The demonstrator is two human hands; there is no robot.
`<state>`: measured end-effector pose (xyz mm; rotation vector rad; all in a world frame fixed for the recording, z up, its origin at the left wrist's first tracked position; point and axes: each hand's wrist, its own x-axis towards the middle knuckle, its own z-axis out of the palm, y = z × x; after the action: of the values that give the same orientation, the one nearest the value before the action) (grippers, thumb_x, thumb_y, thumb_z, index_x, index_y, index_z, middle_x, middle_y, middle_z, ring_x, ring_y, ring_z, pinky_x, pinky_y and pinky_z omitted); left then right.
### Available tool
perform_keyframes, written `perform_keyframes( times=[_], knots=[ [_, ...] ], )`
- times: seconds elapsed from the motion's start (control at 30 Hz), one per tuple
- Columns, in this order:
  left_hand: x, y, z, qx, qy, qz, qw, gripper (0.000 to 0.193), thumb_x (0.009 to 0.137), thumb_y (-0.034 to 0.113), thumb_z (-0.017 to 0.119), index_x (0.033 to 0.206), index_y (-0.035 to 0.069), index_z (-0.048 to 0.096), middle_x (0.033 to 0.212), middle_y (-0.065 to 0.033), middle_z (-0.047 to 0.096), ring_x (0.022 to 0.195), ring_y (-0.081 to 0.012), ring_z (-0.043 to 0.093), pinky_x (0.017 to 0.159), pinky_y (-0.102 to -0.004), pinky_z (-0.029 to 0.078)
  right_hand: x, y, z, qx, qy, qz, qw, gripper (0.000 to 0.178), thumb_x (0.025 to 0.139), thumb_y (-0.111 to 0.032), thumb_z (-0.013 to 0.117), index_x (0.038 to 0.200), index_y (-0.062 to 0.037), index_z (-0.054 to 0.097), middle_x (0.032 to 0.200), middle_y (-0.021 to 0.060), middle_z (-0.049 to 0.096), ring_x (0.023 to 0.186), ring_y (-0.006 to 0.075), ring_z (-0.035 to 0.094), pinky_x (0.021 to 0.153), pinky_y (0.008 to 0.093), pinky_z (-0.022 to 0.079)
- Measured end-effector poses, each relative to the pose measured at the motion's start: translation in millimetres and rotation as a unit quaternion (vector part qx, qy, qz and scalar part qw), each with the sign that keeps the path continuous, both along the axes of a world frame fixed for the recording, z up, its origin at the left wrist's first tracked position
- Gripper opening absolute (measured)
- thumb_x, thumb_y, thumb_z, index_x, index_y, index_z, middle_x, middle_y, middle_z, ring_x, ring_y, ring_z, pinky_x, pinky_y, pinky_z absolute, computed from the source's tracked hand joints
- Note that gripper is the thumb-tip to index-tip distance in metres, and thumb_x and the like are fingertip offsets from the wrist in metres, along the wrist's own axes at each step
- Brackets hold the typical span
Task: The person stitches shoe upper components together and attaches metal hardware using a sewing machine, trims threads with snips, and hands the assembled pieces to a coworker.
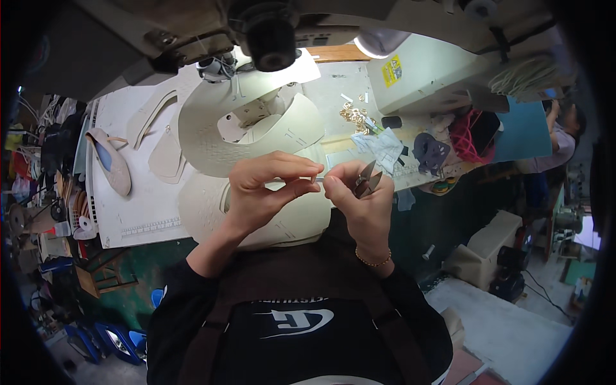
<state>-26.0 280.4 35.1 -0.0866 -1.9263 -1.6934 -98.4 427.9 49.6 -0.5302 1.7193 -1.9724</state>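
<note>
My left hand (266, 186) is closed in a pinch, thumb and forefinger almost together. A tiny thin pale piece (319, 180) shows between my two hands' fingertips, too small to name. My right hand (369, 208) is folded around a pair of thread snips (367, 180), its pointed blades sticking up past the fingers. The thumb and forefinger of that hand also pinch near the pale piece. Below and behind the hands lie cream shoe-upper pieces (199, 138), with a woven texture and small drawn marks. Another cream piece (301, 221) is partly hidden under my left forearm.
A sewing machine (273, 38) overhangs the far side of the white table (151, 221). A heeled cream shoe (110, 160) lies at left. Small gold-coloured buckles (354, 115) are piled at right, near a crumpled pale cloth (383, 147) and pink cord (473, 135). Another person (558, 138) sits far right.
</note>
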Motion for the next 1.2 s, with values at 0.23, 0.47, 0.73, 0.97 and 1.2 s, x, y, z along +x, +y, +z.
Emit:
perform_keyframes(
  times=[0.23,0.47,0.73,0.97,1.2],
  knots=[
    [9,-7,-4,-0.037,0.016,-0.010,0.999,0.021,0.068,-0.007,0.070,0.086,0.002,0.065,0.084,-0.0088,0.066,0.069,-0.0124,0.063,0.057,-0.0206,0.051,-7,-6,0,-0.041,-0.105,0.109,0.988,0.009,0.080,-0.006,0.064,0.081,0.0027,0.062,0.073,0.0037,0.063,0.063,0.0032,0.054,0.055,0.0158,0.041],
    [21,4,-7,0.190,-0.074,-0.012,0.979,0.007,0.077,-0.004,0.064,0.083,-0.002,0.064,0.083,-0.0106,0.065,0.066,-0.0123,0.062,0.058,-0.0211,0.052,-10,-6,-21,-0.090,0.141,0.144,0.975,0.026,0.072,-0.005,0.072,0.097,-0.0038,0.067,0.084,0.0018,0.059,0.065,0.0035,0.052,0.054,0.0162,0.039],
    [19,7,-5,0.092,-0.114,0.060,0.987,0.008,0.080,0.002,0.063,0.086,-0.002,0.064,0.081,-0.0072,0.064,0.062,-0.0093,0.059,0.054,-0.0208,0.049,-7,-14,-28,-0.040,0.198,0.062,0.977,0.015,0.076,-0.002,0.067,0.091,-0.0026,0.067,0.079,0.0009,0.055,0.063,0.0035,0.049,0.052,0.0160,0.037],
    [25,6,3,0.103,-0.147,0.078,0.981,0.008,0.080,0.004,0.063,0.087,-0.001,0.065,0.073,-0.0056,0.064,0.061,-0.0074,0.058,0.053,-0.0201,0.048,4,-23,-20,-0.074,-0.052,0.084,0.992,0.009,0.082,-0.004,0.062,0.089,0.0010,0.063,0.081,0.0004,0.055,0.063,0.0030,0.049,0.055,0.0146,0.037],
    [37,1,10,0.173,-0.164,0.080,0.968,0.007,0.081,0.005,0.063,0.083,-0.001,0.065,0.072,-0.0046,0.064,0.060,-0.0062,0.057,0.053,-0.0199,0.047,5,-29,-21,-0.041,0.116,0.082,0.989,0.007,0.076,-0.001,0.065,0.084,-0.0013,0.065,0.075,-0.0009,0.056,0.052,-0.0007,0.036,0.046,0.0164,0.028]
  ],
)
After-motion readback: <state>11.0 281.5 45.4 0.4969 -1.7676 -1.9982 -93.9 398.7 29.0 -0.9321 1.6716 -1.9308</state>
